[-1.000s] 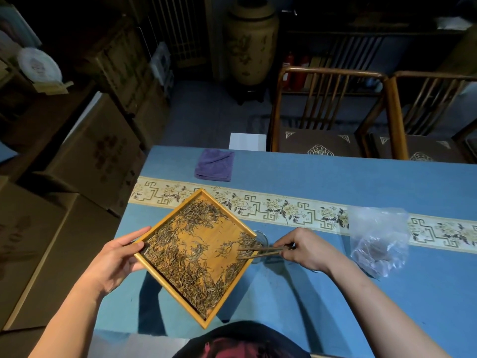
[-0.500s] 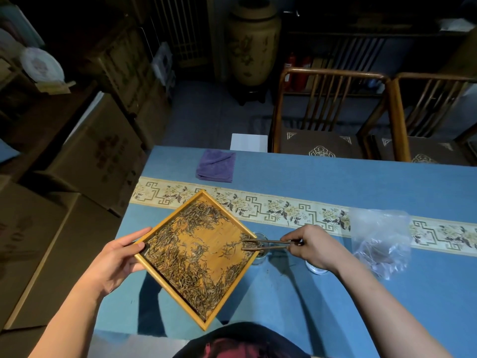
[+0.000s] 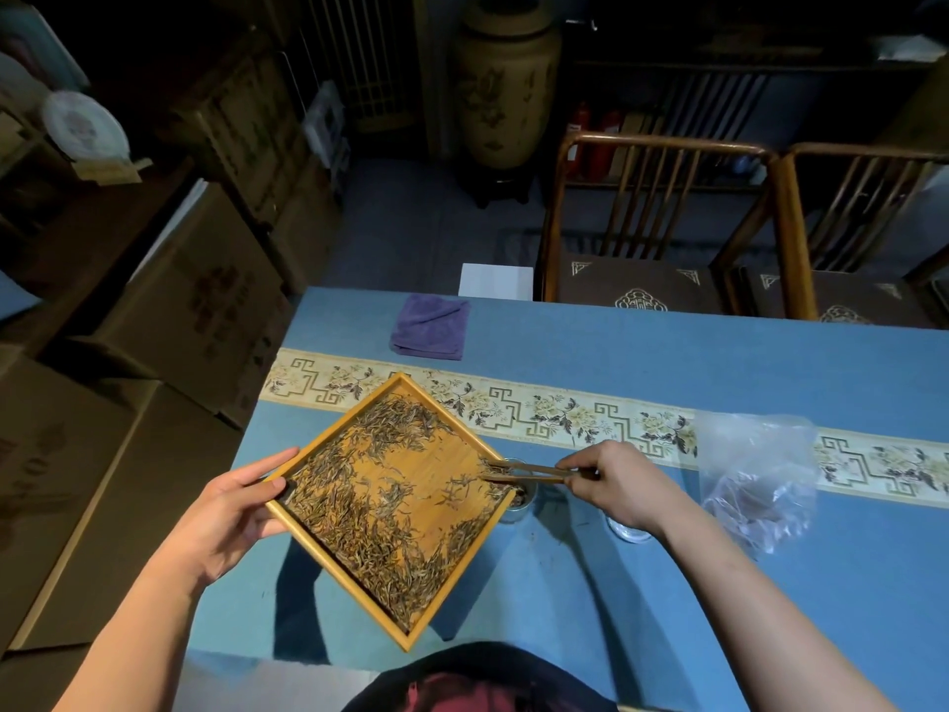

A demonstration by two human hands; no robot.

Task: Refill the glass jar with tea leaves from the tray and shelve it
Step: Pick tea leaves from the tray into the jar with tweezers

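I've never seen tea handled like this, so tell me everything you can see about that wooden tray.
The wooden tray is square, light bamboo-coloured, with a low raised rim. Dark, thin tea leaves lie scattered over it, thickest along its near edges, with a bare patch in the middle. It is turned corner-on like a diamond above the blue table. The left hand grips its left corner. At its right corner, wooden tongs held by the right hand reach the leaves, over the glass jar.

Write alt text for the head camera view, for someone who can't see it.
Over a blue table, a person's left hand holds a wooden tray of tea leaves while the right hand uses wooden tongs to sweep leaves toward a glass jar under its corner. A purple cloth and clear plastic bag lie nearby.
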